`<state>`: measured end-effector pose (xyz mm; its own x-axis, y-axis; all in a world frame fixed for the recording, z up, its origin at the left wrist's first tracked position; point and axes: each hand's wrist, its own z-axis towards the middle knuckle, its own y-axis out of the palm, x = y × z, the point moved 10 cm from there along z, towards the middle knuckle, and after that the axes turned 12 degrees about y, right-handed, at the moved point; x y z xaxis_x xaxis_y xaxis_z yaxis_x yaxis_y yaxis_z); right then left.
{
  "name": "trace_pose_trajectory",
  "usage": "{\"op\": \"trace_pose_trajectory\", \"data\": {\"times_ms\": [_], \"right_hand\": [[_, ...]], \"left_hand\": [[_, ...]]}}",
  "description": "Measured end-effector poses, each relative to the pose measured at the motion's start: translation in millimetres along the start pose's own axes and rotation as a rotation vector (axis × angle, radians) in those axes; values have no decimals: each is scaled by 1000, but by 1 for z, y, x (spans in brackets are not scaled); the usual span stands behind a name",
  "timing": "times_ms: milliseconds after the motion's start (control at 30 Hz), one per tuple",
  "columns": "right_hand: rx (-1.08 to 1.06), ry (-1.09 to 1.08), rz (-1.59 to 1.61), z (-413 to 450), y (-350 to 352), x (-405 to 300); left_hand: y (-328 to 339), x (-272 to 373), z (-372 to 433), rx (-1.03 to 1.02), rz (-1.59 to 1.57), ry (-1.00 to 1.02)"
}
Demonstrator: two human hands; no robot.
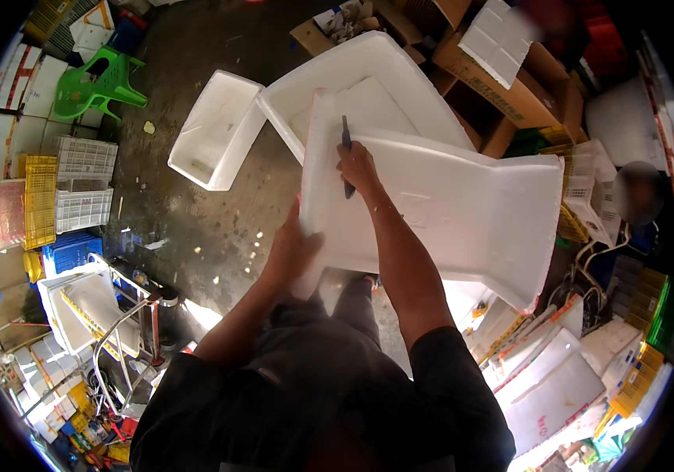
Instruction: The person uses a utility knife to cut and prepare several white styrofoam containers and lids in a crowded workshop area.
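A dark knife-like tool (pixel 346 139) is in my right hand (pixel 358 166), its slim end pointing away from me. This hand is over the inside of a white polystyrene foam box (pixel 443 206), held at a tilt in front of my body. My left hand (pixel 293 248), blurred, grips the box's left end wall, thumb on the inner side and fingers outside. Beyond it, a large white foam box (pixel 325 65) stands open with a flat foam piece (pixel 372 103) inside, partly hidden by the nearer box. A smaller open foam box (pixel 216 130) rests on the floor to the left.
Cardboard boxes (pixel 484 82) crowd the far right, a foam lid (pixel 499 41) on them. Leftward are a green plastic chair (pixel 95 82), stacked crates (pixel 83 186) and a metal-framed cart (pixel 130 318). Foam sheets (pixel 561 383) lean at right. Scraps dot the wet-looking floor (pixel 195 236).
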<state>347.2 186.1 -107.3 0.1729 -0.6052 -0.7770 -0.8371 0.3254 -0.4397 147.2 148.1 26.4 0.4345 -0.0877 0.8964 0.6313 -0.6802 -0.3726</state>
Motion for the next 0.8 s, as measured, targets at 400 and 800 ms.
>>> {"op": "trace_pose_trajectory", "data": {"times_ms": [400, 800], "right_hand": [[248, -151, -536, 15, 18, 1], [-9, 6, -434, -36, 54, 31]], "left_hand": [[2, 12, 4, -24, 44, 82], [-1, 16, 6, 9, 8, 121]]}}
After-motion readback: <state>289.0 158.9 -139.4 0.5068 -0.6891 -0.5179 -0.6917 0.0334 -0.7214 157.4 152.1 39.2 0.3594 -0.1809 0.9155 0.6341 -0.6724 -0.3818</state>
